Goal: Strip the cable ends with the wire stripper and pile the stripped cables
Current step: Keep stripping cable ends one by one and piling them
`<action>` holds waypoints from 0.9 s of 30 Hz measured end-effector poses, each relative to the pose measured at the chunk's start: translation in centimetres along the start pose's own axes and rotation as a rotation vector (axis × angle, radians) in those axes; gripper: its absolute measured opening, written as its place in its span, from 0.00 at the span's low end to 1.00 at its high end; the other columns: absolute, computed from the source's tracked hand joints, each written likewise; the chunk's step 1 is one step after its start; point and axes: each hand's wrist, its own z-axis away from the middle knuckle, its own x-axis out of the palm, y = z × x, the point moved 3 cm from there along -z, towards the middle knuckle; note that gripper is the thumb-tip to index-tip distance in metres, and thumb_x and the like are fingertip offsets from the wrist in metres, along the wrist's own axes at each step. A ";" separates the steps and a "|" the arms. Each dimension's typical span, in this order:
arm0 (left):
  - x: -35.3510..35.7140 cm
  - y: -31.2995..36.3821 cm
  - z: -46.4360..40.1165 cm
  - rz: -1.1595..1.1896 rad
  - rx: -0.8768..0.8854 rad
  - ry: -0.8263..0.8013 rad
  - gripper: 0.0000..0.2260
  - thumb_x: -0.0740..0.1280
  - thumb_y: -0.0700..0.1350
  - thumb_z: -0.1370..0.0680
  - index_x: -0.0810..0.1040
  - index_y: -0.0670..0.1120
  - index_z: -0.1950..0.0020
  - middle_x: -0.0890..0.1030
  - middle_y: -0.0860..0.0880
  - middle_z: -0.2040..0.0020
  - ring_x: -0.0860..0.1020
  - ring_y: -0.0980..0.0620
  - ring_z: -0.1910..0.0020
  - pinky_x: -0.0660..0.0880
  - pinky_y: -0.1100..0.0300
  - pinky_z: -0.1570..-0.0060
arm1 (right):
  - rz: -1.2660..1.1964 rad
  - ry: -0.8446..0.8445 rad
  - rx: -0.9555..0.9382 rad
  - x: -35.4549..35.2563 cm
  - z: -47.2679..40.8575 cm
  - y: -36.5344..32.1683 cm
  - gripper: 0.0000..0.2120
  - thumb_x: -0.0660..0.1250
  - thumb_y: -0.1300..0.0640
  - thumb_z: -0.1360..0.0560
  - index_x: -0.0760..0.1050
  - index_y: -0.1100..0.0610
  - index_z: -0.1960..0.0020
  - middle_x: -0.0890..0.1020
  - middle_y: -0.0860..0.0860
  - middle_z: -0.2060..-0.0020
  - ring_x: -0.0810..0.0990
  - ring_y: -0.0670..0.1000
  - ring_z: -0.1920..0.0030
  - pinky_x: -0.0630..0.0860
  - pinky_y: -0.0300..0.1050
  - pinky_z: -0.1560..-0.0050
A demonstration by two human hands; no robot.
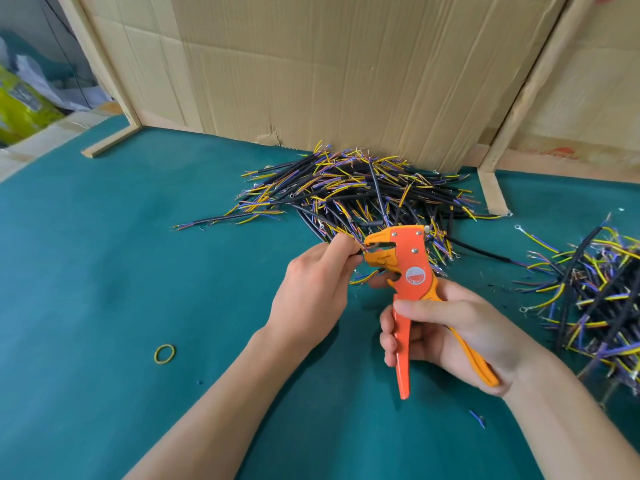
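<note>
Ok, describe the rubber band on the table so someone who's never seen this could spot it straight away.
Start at the green table and look to its near left part, left of the person's left forearm. The rubber band lies flat there, alone: a small yellowish closed ring, unlike the straight black cables with coloured ends piled farther back.

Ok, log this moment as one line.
step: stripping | left hand: pinches cable at stripper head | right hand: grips wire stripper handles | pile: behind
</note>
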 end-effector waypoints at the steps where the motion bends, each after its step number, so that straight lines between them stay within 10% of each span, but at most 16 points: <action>1: 0.0 0.0 0.1 -0.004 0.004 -0.013 0.04 0.62 0.44 0.17 0.66 0.51 0.48 0.76 0.46 0.63 0.70 0.43 0.65 0.73 0.48 0.66 | 0.017 -0.001 0.002 0.0 0.0 0.0 0.22 0.75 0.61 0.27 0.77 0.62 0.34 0.78 0.65 0.58 0.79 0.63 0.60 0.79 0.59 0.56; 27: -0.1 0.6 0.2 0.076 -0.014 -0.104 0.05 0.58 0.41 0.17 0.66 0.51 0.44 0.82 0.48 0.54 0.75 0.44 0.58 0.75 0.49 0.60 | -0.034 -0.025 -0.005 -0.1 0.4 -0.1 0.17 0.80 0.57 0.31 0.80 0.63 0.47 0.75 0.61 0.64 0.75 0.60 0.67 0.77 0.55 0.65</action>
